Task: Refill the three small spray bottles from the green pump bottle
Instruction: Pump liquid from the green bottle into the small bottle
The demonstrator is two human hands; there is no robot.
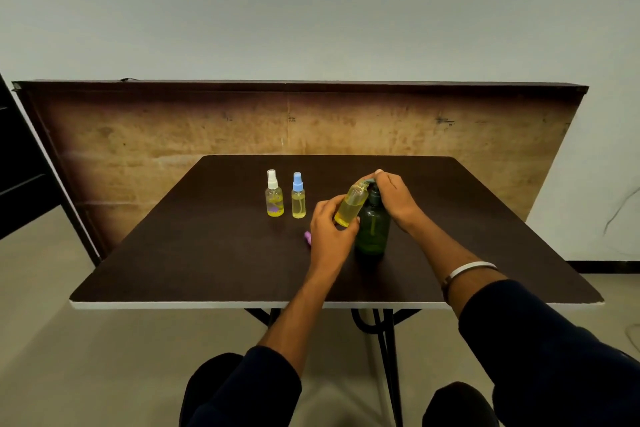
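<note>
Both arms reach forward in dark sleeves pushed up the forearms. The left hand (pixel 329 232) curls its fingers in a grip, wrist straight; just beside it, the right hand (pixel 394 198) arches downward, fingers bent, pressing.

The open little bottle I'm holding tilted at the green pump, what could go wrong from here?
1. The open small bottle is tilted in your left hand; its yellow liquid could spill, or the spout could miss its narrow mouth.
2. Your right hand presses the green pump bottle unsupported; it might tip.
3. The purple cap beside your left wrist could get knocked away.
</note>
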